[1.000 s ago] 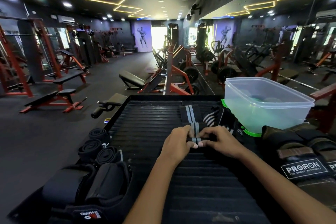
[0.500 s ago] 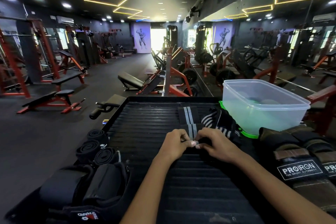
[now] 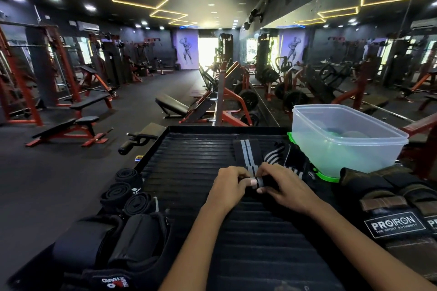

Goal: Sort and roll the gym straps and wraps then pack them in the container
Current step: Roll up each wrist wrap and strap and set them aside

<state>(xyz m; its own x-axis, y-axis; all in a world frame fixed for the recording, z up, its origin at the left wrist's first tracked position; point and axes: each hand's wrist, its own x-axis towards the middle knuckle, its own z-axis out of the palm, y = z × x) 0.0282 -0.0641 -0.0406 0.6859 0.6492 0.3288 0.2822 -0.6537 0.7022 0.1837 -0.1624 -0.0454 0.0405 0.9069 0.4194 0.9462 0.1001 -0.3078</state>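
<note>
Rolling a striped wrap on a ribbed black mat

Nearest the camera, two bare forearms reach forward over a black ribbed mat [image 3: 189,172] that covers the work surface. Black padded gear [image 3: 113,250] lies at the near left edge, and olive-and-black weights [image 3: 397,217] labelled PROIRON lie at the near right.

Both hands meet at the middle of the mat. The left hand [image 3: 228,186] and right hand [image 3: 285,188] have their fingers curled round the rolled end of a black wrap [image 3: 247,155] with grey stripes. The thumb tips nearly touch each other on top of the roll. The loose length of the wrap runs flat and straight away from the fingers toward the far edge of the mat.

Just beside the right hand, on its far side, lies a black strap [image 3: 287,156] with white stripes, bunched up. Three rolled black wraps [image 3: 128,192] sit in a row at the left edge of the mat. A clear plastic container [image 3: 345,139] stands at the far right corner on a green lid [image 3: 327,176], well apart from the roll; what is inside it is too hazy to tell.

Beyond the surface stretches a dark gym with red-framed benches, racks, a mirrored right wall and yellow ceiling light strips.
</note>
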